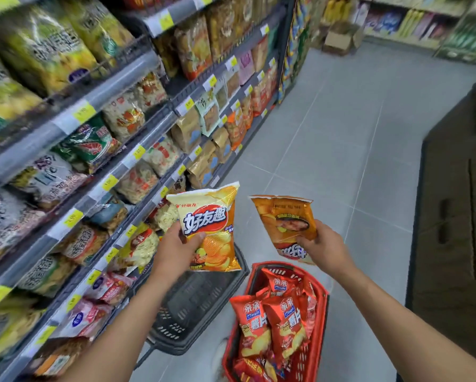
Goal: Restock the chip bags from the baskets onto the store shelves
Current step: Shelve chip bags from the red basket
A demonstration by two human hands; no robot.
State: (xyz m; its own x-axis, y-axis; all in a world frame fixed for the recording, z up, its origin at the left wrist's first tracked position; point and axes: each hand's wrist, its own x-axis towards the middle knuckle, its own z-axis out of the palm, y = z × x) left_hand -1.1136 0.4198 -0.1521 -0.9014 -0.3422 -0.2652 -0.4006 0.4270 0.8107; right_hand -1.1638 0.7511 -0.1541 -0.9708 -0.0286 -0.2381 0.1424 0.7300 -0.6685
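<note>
Left of our fingers stand the store shelves (38,146). Our left hand (176,250) clamps a yellow chip bag (213,216) above the black basket (201,307). Our right hand (326,248) pinches an upside-down orange chip bag (285,216) above the red basket (323,304) of red chip bags (283,318).

head-worn view looks down the aisle, near both hands (245,246)

A grey tiled floor (341,128) meets a dark brown counter (452,230) and a distant cardboard box (339,40).
</note>
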